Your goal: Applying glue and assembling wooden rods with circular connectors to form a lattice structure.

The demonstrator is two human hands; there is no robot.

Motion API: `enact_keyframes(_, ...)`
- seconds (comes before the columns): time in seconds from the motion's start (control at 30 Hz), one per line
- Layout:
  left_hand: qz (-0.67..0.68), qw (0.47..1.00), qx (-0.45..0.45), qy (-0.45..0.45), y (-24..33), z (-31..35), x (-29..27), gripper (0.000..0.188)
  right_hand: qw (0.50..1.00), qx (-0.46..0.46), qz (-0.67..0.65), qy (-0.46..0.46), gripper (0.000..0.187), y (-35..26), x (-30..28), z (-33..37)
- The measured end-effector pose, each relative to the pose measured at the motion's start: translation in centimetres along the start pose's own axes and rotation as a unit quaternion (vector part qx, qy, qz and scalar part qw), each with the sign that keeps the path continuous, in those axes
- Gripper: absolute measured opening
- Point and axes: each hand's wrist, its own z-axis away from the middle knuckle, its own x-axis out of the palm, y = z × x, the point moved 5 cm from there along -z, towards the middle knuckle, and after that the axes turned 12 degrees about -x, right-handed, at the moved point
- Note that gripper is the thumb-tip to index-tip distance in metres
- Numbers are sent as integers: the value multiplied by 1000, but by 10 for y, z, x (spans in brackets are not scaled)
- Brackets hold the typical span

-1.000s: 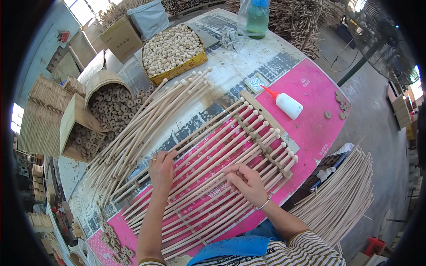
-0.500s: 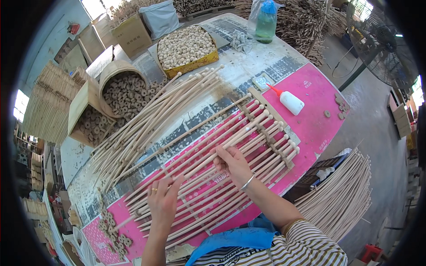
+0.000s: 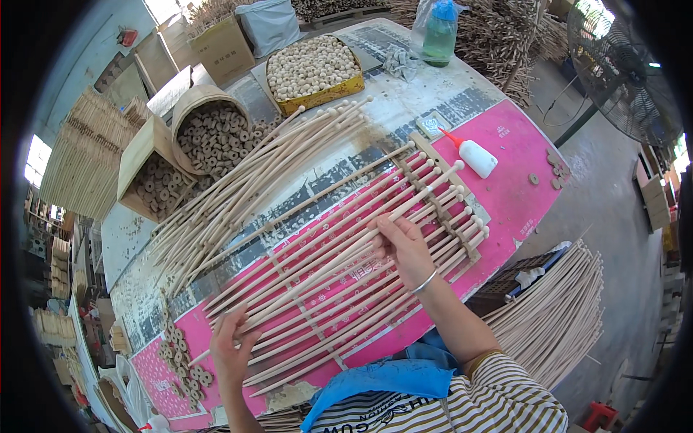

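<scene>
My right hand (image 3: 404, 249) pinches a pale wooden stick (image 3: 332, 263) with a ball on its far end, over a row of similar sticks. The held stick slants down to the left and its lower end comes out past my left hand (image 3: 232, 350), whose curved fingers sit loosely around it; the exact contact is partly hidden. Under it the row of ball-ended sticks (image 3: 325, 317) lies side by side, the far ends resting in a notched wooden rack (image 3: 440, 209). A pink mat (image 3: 505, 144) is spread beneath.
Loose ball-ended sticks (image 3: 238, 187) lie left of the rack. Behind are a yellow box (image 3: 332, 97) of wooden balls and tipped containers of wooden rings (image 3: 213, 137). A white glue bottle (image 3: 478, 159) lies right; more rings (image 3: 184, 368) sit near my left hand. A fan (image 3: 621, 72) stands right.
My right hand has moved up and right, carrying the stick along. My left hand has slid down and left toward the stick's lower end.
</scene>
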Motion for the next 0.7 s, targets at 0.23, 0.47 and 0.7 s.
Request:
enact_keyframes(0.23,-11,999,31,-27,1,0,18,42,998,41,10,-50,28,14,24,15)
enact_keyframes(0.47,-9,990,139,25,93,-21,87,65,993,56,-29,-101,29,44,55,45)
enact_keyframes(0.7,119,990,26,-77,77,-20,91,69,963,51,-42,-262,44,64,63,62)
